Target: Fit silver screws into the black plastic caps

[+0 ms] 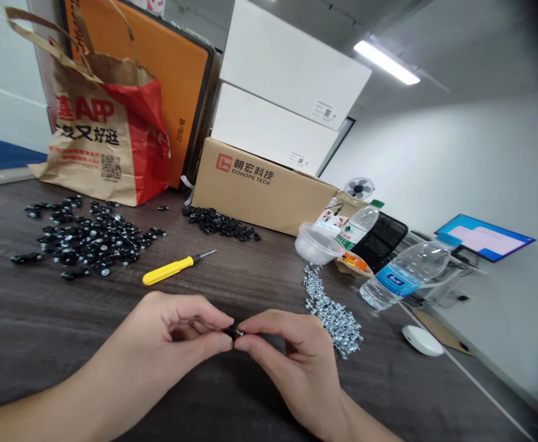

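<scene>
While both hands stayed close to the body, the left hand (167, 341) and the right hand (292, 359) pinched one small black part (233, 332) between their fingertips, just above the dark table (43, 319). Bare table lay on the left side. Farther off, silver screws (336, 316) sat near the right edge, then a yellow screwdriver (172, 270), then a heap of black parts (89, 236).

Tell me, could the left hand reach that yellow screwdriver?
Probably yes: the yellow screwdriver lies just beyond the left hand, nothing between, though that hand is pinching a small black part.
</scene>
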A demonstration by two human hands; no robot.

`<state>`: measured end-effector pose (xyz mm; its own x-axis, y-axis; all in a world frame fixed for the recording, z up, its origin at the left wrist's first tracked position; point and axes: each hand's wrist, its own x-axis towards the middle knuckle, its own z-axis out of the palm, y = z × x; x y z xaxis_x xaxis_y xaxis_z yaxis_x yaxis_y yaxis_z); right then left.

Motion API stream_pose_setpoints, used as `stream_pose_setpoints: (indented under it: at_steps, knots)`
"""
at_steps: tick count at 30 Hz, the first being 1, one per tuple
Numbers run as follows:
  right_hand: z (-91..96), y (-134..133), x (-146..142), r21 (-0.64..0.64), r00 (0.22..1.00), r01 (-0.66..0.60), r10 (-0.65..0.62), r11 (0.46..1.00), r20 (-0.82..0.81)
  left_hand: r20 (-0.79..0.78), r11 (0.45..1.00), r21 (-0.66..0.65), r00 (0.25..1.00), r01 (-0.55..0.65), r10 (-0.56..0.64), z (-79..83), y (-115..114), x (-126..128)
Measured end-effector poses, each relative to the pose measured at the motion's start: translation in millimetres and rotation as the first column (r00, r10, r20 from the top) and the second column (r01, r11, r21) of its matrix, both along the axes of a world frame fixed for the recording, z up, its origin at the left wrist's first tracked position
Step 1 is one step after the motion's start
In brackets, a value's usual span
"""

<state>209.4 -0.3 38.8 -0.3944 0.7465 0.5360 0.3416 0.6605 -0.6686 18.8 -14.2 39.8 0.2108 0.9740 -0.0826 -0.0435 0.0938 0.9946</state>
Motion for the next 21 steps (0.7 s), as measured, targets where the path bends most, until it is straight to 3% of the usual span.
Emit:
stream_pose_setpoints:
  at_steps: [8,16,21]
  knots:
    - [-2.4,-1.0,2.7,0.041,0.999,0.006,-0.008,0.999,0.050,0.000,0.998,-0.056,1.000,0.007,-0.007,0.6,0.6,-0.8]
    - [0.9,-2.4,3.3,0.096,0.970,-0.124,0.100,0.988,0.221,-0.010,0.998,0.048,1.000,0.029,-0.028,-1.6,-0.4,-0.6]
    - [-1.1,-1.3,5.1,0.095,0.960,-0.134,0.105,0.986,0.261,-0.014,0.997,0.078,1.000,0.004,-0.003,0.7,-1.2,-0.2]
